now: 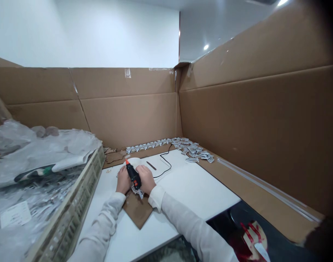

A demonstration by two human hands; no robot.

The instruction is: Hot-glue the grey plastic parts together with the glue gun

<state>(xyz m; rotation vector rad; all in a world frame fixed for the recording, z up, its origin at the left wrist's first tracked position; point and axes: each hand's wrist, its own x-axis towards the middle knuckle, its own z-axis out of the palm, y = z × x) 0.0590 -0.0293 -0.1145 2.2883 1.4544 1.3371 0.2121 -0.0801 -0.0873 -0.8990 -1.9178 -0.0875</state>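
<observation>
A black hot glue gun (134, 177) with an orange tip points away from me, tilted up and slightly left. My right hand (145, 179) is closed at its right side and appears to grip it, though the handle is hidden. My left hand (124, 181) is curled at the gun's left; what its fingers hold is hidden. Something whitish and crumpled (140, 193) shows just behind the gun, too small to name. Below both hands a brown cardboard square (138, 214) lies turned cornerwise on the white tabletop (194, 193).
A black cord (170, 164) curves across the tabletop past a thin dark stick (151, 165). Silvery flat pieces (195, 150) pile at the back right, with more in a row (147, 145). A plastic crate (86, 193) with bagged items stands left. Cardboard walls (128, 112) enclose the back and right.
</observation>
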